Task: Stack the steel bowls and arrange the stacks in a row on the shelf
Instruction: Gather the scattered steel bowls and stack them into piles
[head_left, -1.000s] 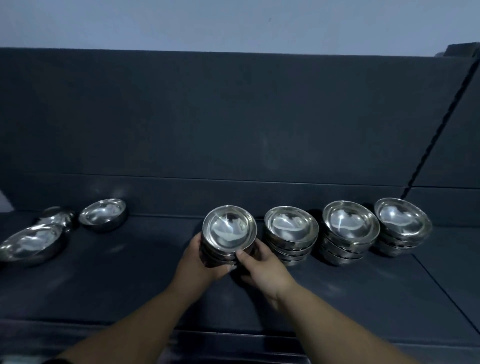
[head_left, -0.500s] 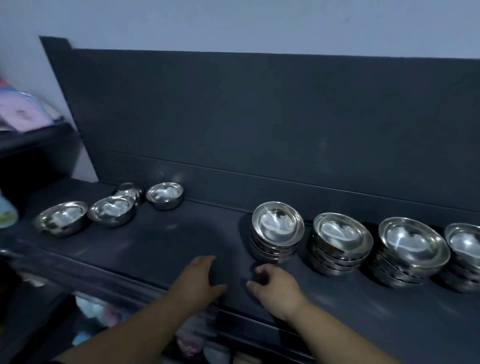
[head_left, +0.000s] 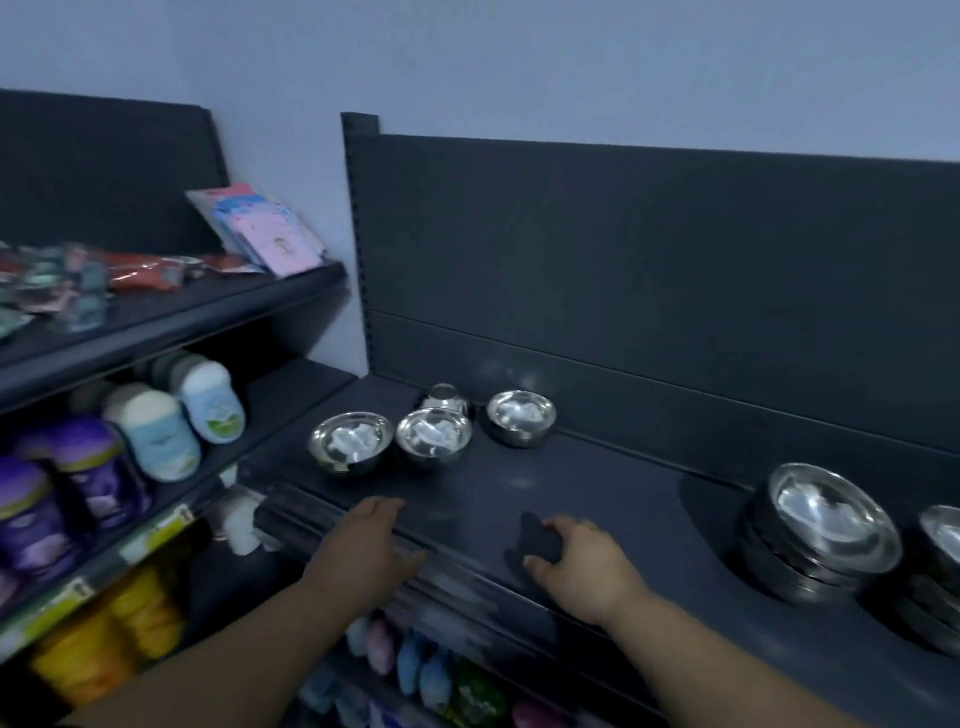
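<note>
Several loose steel bowls sit at the left end of the dark shelf (head_left: 597, 499): one at the front left (head_left: 350, 441), one beside it (head_left: 434, 436), one further right (head_left: 521, 417), and a small one (head_left: 447, 399) behind them. A stack of steel bowls (head_left: 821, 535) stands at the right, with another stack (head_left: 940, 571) cut off by the frame edge. My left hand (head_left: 363, 540) hovers over the shelf's front edge, fingers apart, holding nothing. My right hand (head_left: 587, 566) rests over the shelf, fingers curled loosely, also holding nothing.
The shelf's dark back panel (head_left: 649, 260) rises behind the bowls. To the left a neighbouring rack (head_left: 171, 322) holds packets above and bottles (head_left: 150, 431) below. Coloured goods (head_left: 415, 670) fill the shelf under my hands.
Both hands have let go of the leftmost stack and drawn back to the shelf's front edge. My view has swung left, so the loose bowls are nearer the centre and the stacks slid right.
</note>
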